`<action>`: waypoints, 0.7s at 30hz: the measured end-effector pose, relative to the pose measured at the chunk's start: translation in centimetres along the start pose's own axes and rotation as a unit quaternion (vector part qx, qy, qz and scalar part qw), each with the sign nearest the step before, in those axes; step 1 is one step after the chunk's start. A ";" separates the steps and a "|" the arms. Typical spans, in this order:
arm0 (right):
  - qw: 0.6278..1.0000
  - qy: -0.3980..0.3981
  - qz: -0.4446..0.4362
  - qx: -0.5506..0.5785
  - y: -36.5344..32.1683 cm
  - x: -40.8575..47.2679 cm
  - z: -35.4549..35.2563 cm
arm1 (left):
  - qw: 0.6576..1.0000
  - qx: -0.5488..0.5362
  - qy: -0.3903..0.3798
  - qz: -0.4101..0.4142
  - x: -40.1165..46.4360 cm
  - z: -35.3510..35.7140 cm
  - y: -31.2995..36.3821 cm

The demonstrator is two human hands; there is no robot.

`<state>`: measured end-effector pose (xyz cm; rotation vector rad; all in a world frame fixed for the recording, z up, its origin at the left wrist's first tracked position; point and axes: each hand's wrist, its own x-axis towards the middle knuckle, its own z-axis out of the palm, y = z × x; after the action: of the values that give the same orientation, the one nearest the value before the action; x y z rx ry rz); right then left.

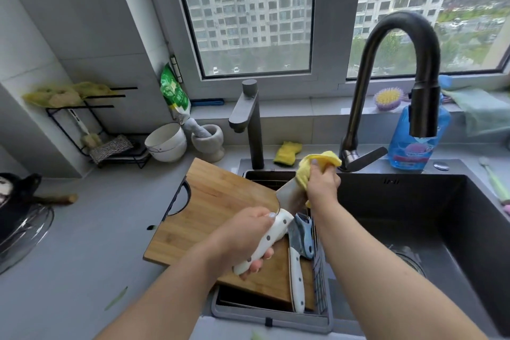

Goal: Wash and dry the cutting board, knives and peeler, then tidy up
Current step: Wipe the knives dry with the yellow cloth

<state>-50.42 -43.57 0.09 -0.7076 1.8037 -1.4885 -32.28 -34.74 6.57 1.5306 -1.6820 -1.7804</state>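
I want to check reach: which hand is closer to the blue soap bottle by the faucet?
Right. The right hand, wiping with the yellow cloth, is just left of the blue soap bottle; the left hand holds the knife handle farther away, over the cutting board.

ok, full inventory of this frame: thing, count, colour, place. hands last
cleaver: 1, white handle, held over the board
cutting board: 1, bamboo brown, tilted across the rack
smaller knife: 1, white handle, lying on the board
peeler: 1, blue-grey, beside that knife
cloth: 1, yellow, wrapped over the cleaver blade
drying rack: 1, grey, left part of sink
sink: 1, black
faucets: 2, dark grey, behind the sink
sponge: 1, yellow, sink ledge
detergent bottle: 1, blue
bowl: 1, white
mortar and pestle: 1, grey
left hand: grips the cleaver handle
right hand: grips the cloth
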 end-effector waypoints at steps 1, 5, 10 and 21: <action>1.000 0.012 0.015 0.009 0.0 0.5 -0.2 | 1.000 0.002 -0.011 0.000 -0.2 -0.3 0.1; 0.989 0.033 0.093 0.107 -0.3 1.7 -0.1 | 0.998 -0.048 -0.033 -0.014 -1.3 -1.6 -0.3; 0.906 0.027 0.257 0.336 0.3 2.2 -0.4 | 0.988 -0.153 -0.023 -0.013 -2.2 -3.2 -1.5; 0.928 -0.168 0.200 0.266 0.4 -6.9 4.3 | 0.990 -0.109 0.055 -0.072 -0.9 -3.0 -2.8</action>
<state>-42.76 -40.81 0.31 -0.2739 1.1213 -1.3832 -28.25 -34.99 5.34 1.6525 -1.3079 -1.8426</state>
